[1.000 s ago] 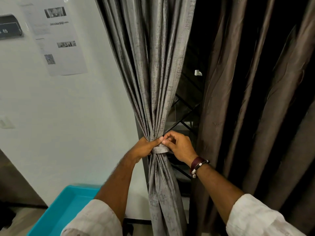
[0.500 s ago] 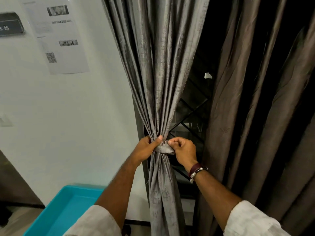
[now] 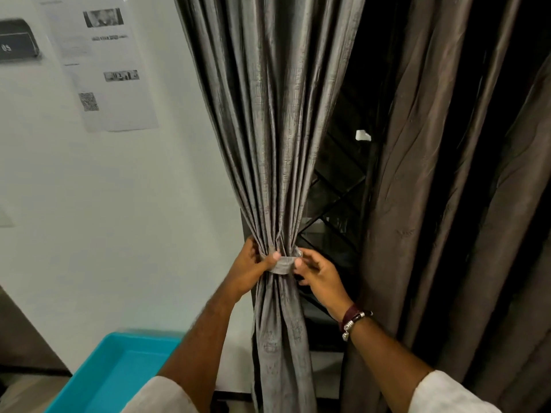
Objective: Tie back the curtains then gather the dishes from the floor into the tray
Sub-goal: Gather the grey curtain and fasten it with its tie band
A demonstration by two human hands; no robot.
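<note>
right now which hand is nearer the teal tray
Left. The left hand grips the gathered grey curtain on the side above the teal tray; the right hand is at the tie band on the far side.

We cannot read the print on the paper notice [image 3: 101,67] on the wall; it is blurred. The dark sign [image 3: 16,40] at far left is cut by the edge. The turquoise tray [image 3: 101,380] runs off the bottom, partly behind a sleeve. The left hand's [image 3: 249,269] fingers vanish behind the gathered grey curtain [image 3: 268,129].
</note>
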